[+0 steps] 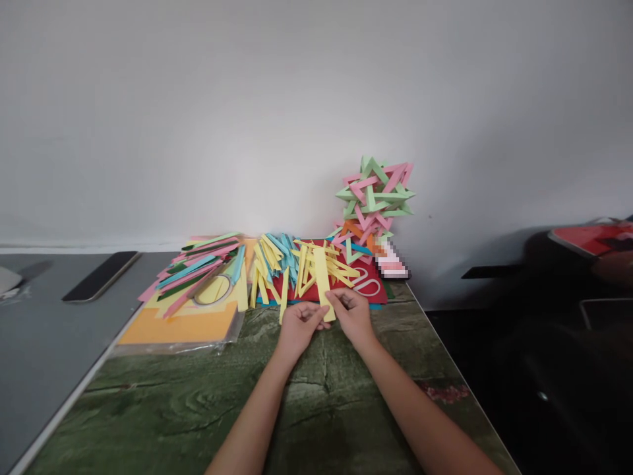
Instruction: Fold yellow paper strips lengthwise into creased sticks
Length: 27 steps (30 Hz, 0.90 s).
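Note:
A flat yellow paper strip stands nearly upright between my hands, just above the green wood-patterned table. My left hand pinches its lower left edge between thumb and fingers. From the other side, my right hand grips the same strip near its lower end. Behind the strip lies a heap of folded yellow paper strips, partly hidden by it. Blue folded strips mix with more yellow ones just left of that heap. Red paper sheets lie underneath.
A pink and green paper star model rises at the back right against the wall. Scissors show white handles on the red sheets. Coloured strips and an orange paper pack lie left. A phone rests on the grey table.

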### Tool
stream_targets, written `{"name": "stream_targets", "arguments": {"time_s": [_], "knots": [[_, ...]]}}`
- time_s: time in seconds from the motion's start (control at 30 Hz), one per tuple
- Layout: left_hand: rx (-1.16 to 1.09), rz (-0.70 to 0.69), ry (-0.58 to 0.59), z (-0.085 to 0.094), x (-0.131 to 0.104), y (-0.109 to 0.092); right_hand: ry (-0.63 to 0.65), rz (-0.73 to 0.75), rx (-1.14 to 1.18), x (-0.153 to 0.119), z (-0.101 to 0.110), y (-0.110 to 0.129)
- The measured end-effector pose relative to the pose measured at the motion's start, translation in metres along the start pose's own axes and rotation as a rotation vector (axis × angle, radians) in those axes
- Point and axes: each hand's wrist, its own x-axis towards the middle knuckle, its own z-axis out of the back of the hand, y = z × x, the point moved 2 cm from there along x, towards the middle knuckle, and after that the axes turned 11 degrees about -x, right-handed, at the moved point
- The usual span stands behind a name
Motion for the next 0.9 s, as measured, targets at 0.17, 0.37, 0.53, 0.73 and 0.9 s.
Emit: {"name": "stream_targets", "arguments": {"time_s": [0.17, 0.37, 0.53, 0.73, 0.9], "knots": [[-0.006, -0.026, -0.034, 0.0011, -0.0006, -0.0019, 0.078, -0.023, 0.009, 0.0000, -0.0008, 0.0045], [-0.031, -0.079, -0.083, 0.0021, -0.0002, -0.0027, 0.166, -0.033, 0.005, -0.0014, -0.0002, 0.0088], [-0.050, -0.086, -0.123, 0.0011, 0.0002, -0.0034, 0.192, -0.011, -0.019, -0.0024, -0.0026, 0.0075], [-0.079, -0.054, -0.091, 0.0006, 0.0009, -0.0036, 0.158, -0.017, -0.032, -0.0012, -0.0041, 0.0051], [-0.087, -0.083, -0.116, 0.0024, 0.0019, -0.0030, 0.194, 0.028, -0.051, -0.0022, -0.0049, 0.0083]]}}
